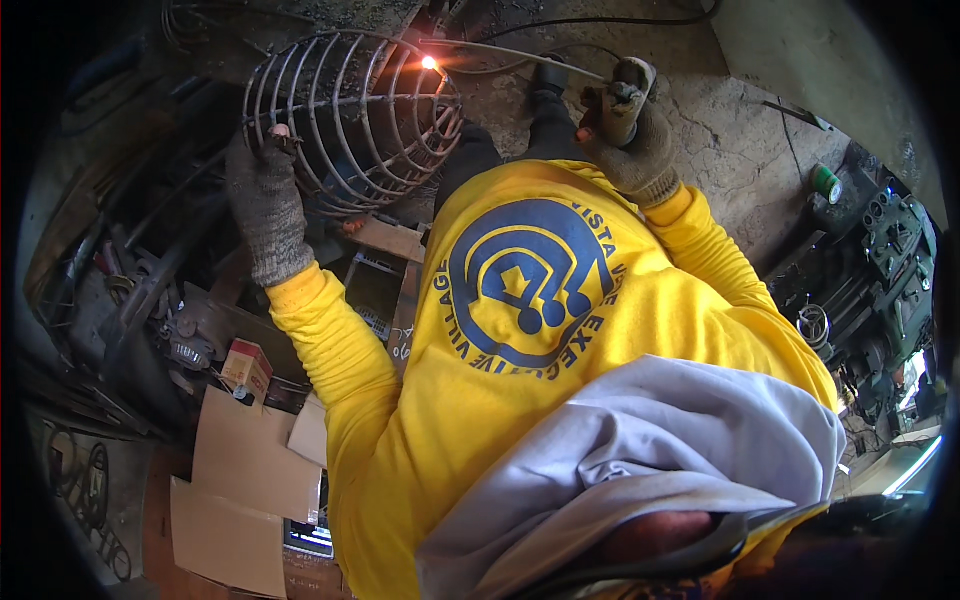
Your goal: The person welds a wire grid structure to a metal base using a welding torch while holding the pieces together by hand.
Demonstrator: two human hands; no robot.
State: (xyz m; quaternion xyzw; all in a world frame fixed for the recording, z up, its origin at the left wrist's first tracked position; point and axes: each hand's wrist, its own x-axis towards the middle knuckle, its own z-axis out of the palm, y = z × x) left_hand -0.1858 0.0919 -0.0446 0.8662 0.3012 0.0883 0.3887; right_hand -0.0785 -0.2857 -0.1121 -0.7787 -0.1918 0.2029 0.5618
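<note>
A round cage of bent metal bars [338, 105] lies on its side at the upper left. My left hand [262, 185], in a worn knit glove, grips the cage's left rim, and a bare fingertip pokes out of the glove. My right hand [640, 150], gloved too, is closed around a welding electrode holder [622, 100]. From the holder a long thin welding rod [520, 55] reaches left toward the cage's far right side. A bright orange-white glow [429, 63] shines on the bars there, just below the rod's end.
Flattened cardboard [235, 465] and a small red-and-tan box [246, 368] lie at the lower left. Dark machinery [880, 250] stands at the right, with a green can [826, 184] near it. A black cable [620, 20] crosses the concrete floor [710, 150] at the top.
</note>
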